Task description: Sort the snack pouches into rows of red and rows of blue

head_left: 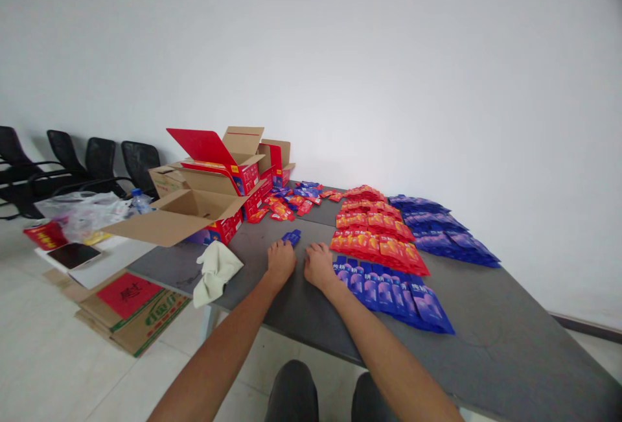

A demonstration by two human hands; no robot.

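My left hand (280, 263) is closed on a blue sachet (292, 236), whose end sticks out beyond the fingers just above the table. Close by on the right, my right hand (318, 265) rests at the tabletop with its fingers curled; whatever they may hold is hidden. Beside that hand a row of overlapping blue sachets (389, 292) lies fanned out. Behind it are several rows of red sachets (374, 240), and further right stand rows of blue sachets (444, 237). Loose red and blue sachets (291, 203) lie in a heap at the back.
Open red cartons (228, 227) stand along the left of the grey table (486, 357), flaps spread. A pale cloth (215, 273) hangs at the front edge. Further left are a phone (74, 255), a plastic bag (92, 211), flattened cardboard (140, 325) and black chairs (140, 166).
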